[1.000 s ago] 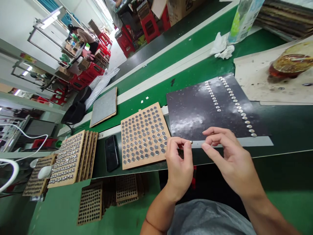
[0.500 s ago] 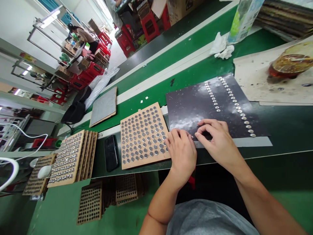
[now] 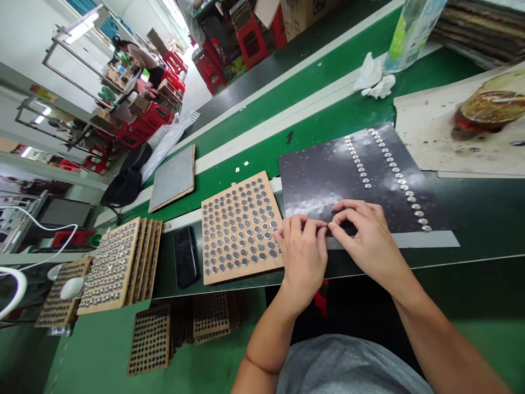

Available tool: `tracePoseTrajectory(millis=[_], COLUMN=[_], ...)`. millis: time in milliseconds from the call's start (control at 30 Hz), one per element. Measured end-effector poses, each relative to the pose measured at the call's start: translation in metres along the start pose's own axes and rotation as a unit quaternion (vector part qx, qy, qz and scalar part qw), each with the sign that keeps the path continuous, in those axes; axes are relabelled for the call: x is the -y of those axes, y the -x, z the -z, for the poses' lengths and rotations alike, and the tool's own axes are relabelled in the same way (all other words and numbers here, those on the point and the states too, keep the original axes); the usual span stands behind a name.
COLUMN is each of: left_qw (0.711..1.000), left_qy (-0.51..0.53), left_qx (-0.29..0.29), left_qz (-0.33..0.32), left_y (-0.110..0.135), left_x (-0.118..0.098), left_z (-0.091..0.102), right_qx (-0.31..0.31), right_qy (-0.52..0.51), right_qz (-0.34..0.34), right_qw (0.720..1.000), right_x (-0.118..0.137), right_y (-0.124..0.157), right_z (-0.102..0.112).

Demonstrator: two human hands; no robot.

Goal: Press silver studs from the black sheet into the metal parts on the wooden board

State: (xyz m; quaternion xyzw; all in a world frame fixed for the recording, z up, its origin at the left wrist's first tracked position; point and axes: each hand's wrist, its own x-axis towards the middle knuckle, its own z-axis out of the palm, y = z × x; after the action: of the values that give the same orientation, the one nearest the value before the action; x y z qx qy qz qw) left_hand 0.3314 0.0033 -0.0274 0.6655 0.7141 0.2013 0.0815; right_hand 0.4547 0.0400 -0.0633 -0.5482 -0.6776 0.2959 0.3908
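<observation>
My left hand [image 3: 302,253] and my right hand [image 3: 365,235] meet fingertip to fingertip at the near edge of a dark plate [image 3: 324,175]. Both hands have their fingers curled and pinched together; the small part seen earlier between them is hidden now. Two rows of small round metal discs [image 3: 394,175] run across the plate's right half. Left of my left hand lies a wooden grid tray [image 3: 240,227] filled with several button cells.
A black phone [image 3: 185,256] lies left of the tray, then a stack of filled wooden trays [image 3: 118,265]. Empty grid trays [image 3: 151,339] lie below. A grey board [image 3: 174,178], crumpled tissue [image 3: 375,79], a bottle [image 3: 410,33] and a stained board with a dish [image 3: 488,106] stand farther back.
Both hands dropped from a raised pinch holding a small disc down onto the near edge of the dark plate, and their fingertips closed together.
</observation>
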Motion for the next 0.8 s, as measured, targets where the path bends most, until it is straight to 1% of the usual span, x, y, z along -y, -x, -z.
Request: tracePoseTrajectory(millis=[233,433,600,667,800], left_qw=[0.999,0.999,0.997,0.998,0.999], left_qy=[-0.028,-0.046,-0.063,-0.056,-0.02], left_qx=[0.006,0.01,0.018,0.015,0.001], left_qz=[0.019,0.023,0.03,0.032,0.041], left_y=[0.002,0.003,0.002,0.003,0.004], left_x=[0.005,0.007,0.007,0.008,0.007], left_z=[0.003,0.003,0.005,0.005,0.006], right_qx=[-0.019,-0.033,-0.058,-0.049,0.0], right_qy=[0.083,0.139,0.211,0.214,0.203], right_qz=[0.01,0.032,0.02,0.03,0.074], right_qw=[0.996,0.989,0.975,0.975,0.976], right_x=[-0.004,-0.004,0.0,0.002,0.004], right_y=[0.001,0.002,0.007,0.011,0.016], right_z=[0.0,0.0,0.003,0.002,-0.004])
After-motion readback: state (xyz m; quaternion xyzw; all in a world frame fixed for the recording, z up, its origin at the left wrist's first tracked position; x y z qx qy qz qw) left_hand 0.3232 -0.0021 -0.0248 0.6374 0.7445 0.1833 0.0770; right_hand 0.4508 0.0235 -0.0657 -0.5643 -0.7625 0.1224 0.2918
